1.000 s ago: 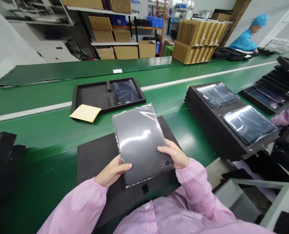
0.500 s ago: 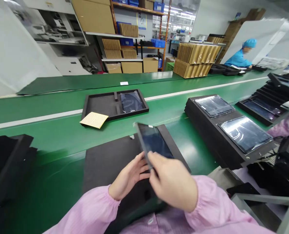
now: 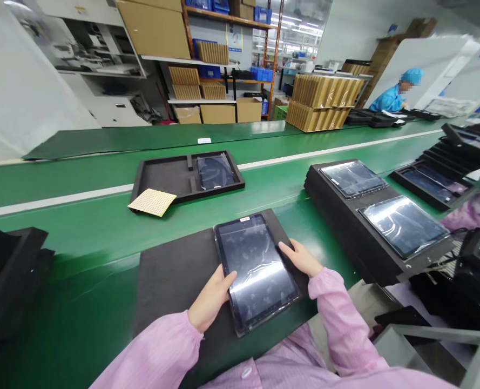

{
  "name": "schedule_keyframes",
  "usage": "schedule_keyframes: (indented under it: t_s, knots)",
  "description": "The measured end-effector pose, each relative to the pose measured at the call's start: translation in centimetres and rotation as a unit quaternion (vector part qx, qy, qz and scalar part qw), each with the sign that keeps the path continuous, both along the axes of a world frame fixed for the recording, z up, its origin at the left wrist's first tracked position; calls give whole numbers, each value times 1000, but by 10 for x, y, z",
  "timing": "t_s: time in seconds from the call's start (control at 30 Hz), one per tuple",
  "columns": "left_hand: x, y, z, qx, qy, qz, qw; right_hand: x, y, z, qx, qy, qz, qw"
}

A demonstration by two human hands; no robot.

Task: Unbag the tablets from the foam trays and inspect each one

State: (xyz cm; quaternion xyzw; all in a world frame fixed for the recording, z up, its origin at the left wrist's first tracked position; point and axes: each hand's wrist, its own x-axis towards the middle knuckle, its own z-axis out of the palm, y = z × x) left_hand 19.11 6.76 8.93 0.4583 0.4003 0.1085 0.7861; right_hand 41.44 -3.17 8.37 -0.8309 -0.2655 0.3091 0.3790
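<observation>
A tablet-sized screen (image 3: pixel 256 270) with a glossy dark face and a small white label at its top edge is held face up over a black foam board (image 3: pixel 170 270). My left hand (image 3: pixel 213 297) grips its left edge, thumb on the glass. At the opposite edge, my right hand (image 3: pixel 300 258) holds the screen with the thumb on top and the other fingers hidden beneath. Whether the screen touches the board cannot be made out. Beyond it lies a black foam tray (image 3: pixel 162 175) with a wrapped screen (image 3: pixel 216 172) in its right compartment.
A yellow dotted sheet (image 3: pixel 153 202) leans on the tray's front corner. To the right, stacked black trays (image 3: pixel 332 210) carry two screens. More black trays (image 3: pixel 17 265) stand at the left on the green belt (image 3: pixel 89 248). A co-worker's pink sleeve (image 3: pixel 474 205) shows at the far right.
The screen has gone from tilted up on edge to nearly flat, glass facing up. My right hand has moved from its near left edge to its right edge; my left hand now grips the left edge.
</observation>
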Motion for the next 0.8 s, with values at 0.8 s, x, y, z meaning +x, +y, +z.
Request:
schedule_keyframes:
  t_s: [0.8]
  knots:
    - [-67,26,57,413,272,-44,868,26,-5,-2,213,310,-85,923]
